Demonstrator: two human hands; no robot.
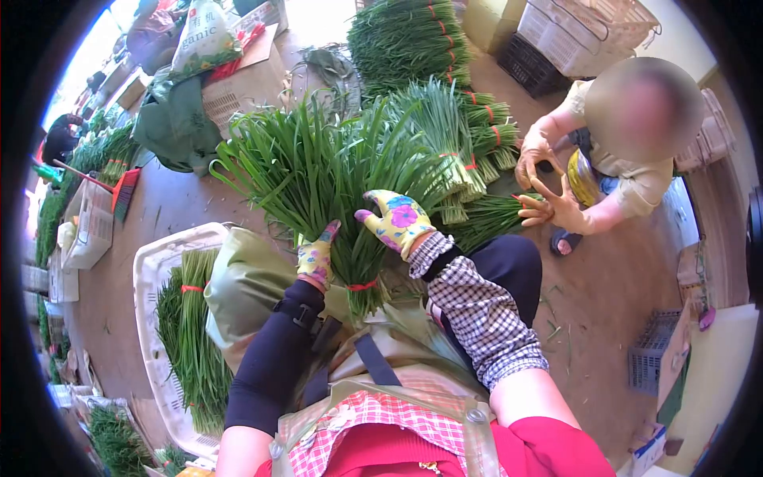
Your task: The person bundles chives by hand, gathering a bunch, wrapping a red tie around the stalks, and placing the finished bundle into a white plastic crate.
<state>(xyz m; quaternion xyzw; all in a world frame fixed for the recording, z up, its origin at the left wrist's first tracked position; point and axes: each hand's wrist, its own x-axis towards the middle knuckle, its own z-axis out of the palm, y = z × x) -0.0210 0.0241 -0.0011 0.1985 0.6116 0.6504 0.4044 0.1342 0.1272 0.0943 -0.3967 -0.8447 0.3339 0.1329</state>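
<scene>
A leafy bundle of garlic chives (350, 230) stands upright between my hands, its stems bound low down by a red band (363, 285). My left hand (316, 256), in a yellow floral glove, is closed around leaves on the bundle's left side; some of its fingers are hidden. On the right side, my right hand (399, 222) wears a matching glove. Its thumb and fingers are spread apart beside the leaves, with nothing gripped. Paler-stemmed tied bundles (455, 163) lie just beyond it.
A white crate (141, 298) with tied chives (195, 334) stands at my left. A co-worker's gloved hands (548, 187) are at the right, near a loose bunch (497, 219). Stacked chives (405, 44) lie ahead. A red broom (125, 192) and a blue-grey crate (656, 350) are farther off.
</scene>
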